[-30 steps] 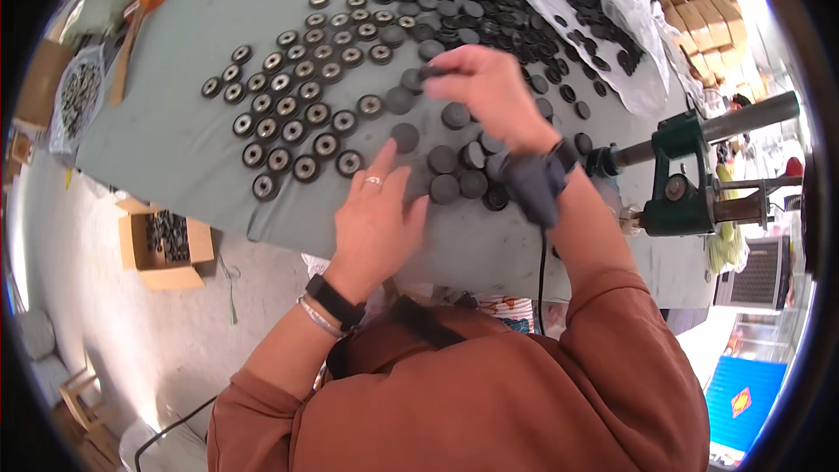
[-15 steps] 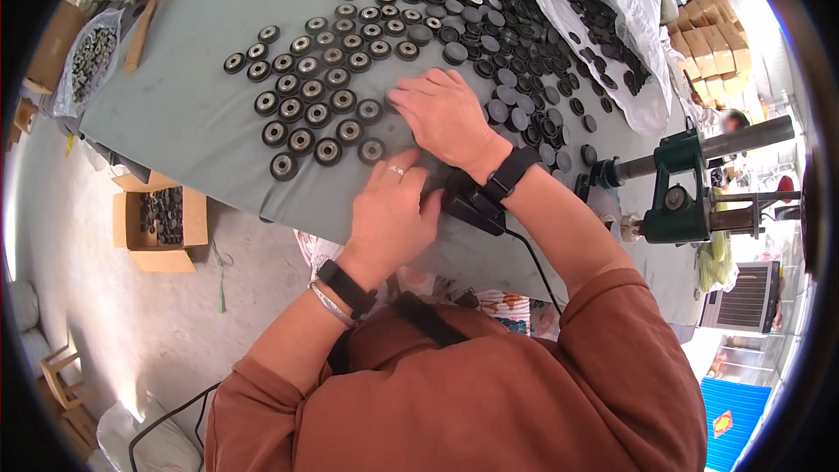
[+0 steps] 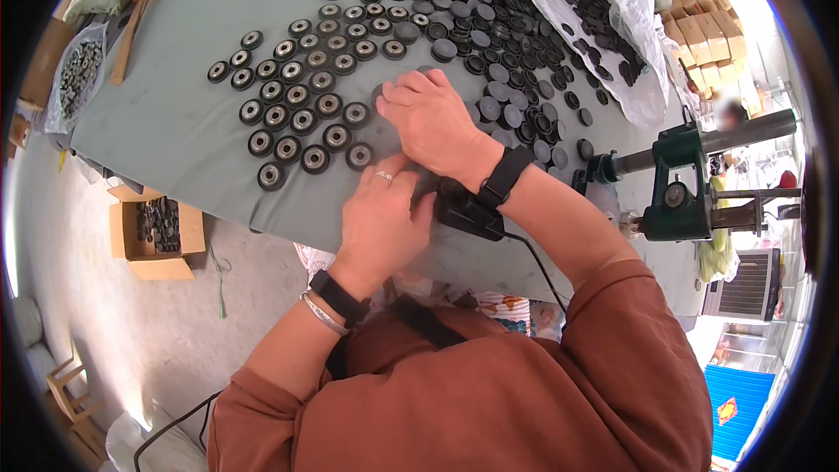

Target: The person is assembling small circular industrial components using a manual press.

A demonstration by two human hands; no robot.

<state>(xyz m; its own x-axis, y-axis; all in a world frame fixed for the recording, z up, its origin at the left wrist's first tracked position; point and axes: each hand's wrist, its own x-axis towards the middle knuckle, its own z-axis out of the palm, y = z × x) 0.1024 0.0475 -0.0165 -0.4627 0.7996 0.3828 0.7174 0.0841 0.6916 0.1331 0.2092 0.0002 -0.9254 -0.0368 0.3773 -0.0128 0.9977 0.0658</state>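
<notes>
My right hand [image 3: 428, 122] is curled low over the grey-covered table, with a blurred dark round piece [image 3: 378, 93] at its pinched fingertips. Just below it, my left hand [image 3: 383, 218] hovers with its fingers bent and its thumb apart; I see nothing held in it. Beside the left fingertips lies a black roller wheel with a metal centre [image 3: 359, 155]. Several more such wheels [image 3: 303, 121] spread out to the left, lying flat in loose rows. Beyond and right of my right hand is a wide heap of black round caps [image 3: 489, 109], some showing greyer faces.
A white plastic bag [image 3: 654, 61] of black parts lies open at the far right. Near it stands a green press [image 3: 677, 197]. A mallet [image 3: 131, 35] and a bag of small metal parts [image 3: 80, 74] lie at the left. On the floor sits an open carton [image 3: 122, 232].
The whole view has shifted slightly, moving the table's things a little to the left. Both hands keep nearly the same place relative to the wheels.
</notes>
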